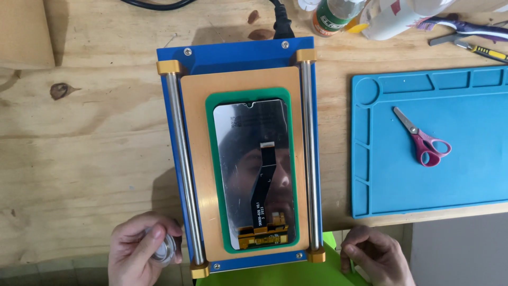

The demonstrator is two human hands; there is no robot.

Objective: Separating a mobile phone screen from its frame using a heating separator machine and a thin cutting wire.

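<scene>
A: Two bare hands at the bottom edge. Left hand (pixel 142 249), right hand (pixel 377 257).

B: Anything worn?

A: No gloves. No rings or watch on the parts in view. No sleeve cuff visible on either; the frame cuts both off near the wrist.

B: Nails?

A: Short, unpainted where they show. Knuckles and finger joints plain, no marks or bandages to note.

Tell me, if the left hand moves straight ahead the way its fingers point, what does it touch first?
Probably the steel rod on the blue machine's left side. The left hand, holding a small clear round spool, points right toward it. Depth is unclear.
</scene>
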